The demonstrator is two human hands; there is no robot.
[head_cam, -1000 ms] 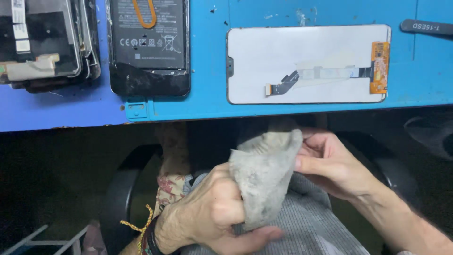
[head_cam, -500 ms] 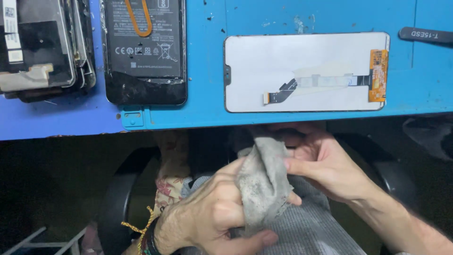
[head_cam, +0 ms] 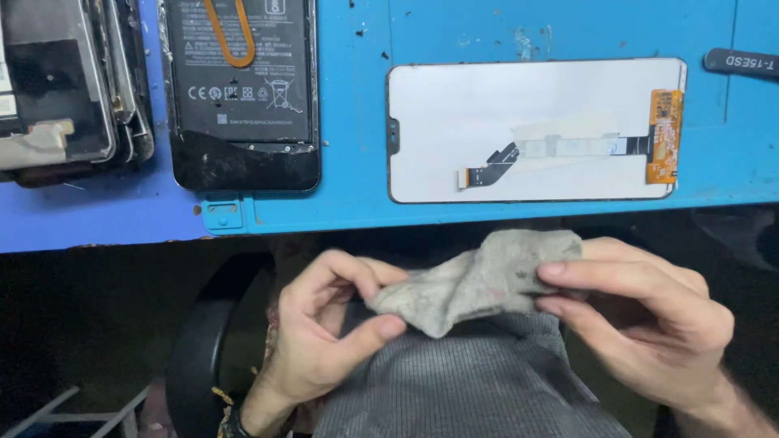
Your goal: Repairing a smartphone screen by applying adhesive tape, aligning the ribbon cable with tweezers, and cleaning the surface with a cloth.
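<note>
The cloth (head_cam: pixel 479 280) now stretches sideways, no longer upright. We pinch its ends with left hand (head_cam: pixel 324 332) and right hand (head_cam: pixel 641 316).

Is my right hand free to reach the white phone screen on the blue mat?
Probably not yet: the right hand and left hand both pinch the grey cloth. Otherwise nothing blocks the white phone screen.

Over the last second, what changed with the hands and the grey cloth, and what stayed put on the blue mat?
The grey cloth, earlier bunched upright between the hands, is now pulled out sideways. The left hand went from wrapping it to pinching its left end; the right hand pinches the right end. Unchanged: the white screen panel, the opened black phone and the stack of phone parts lie on the blue mat.
</note>
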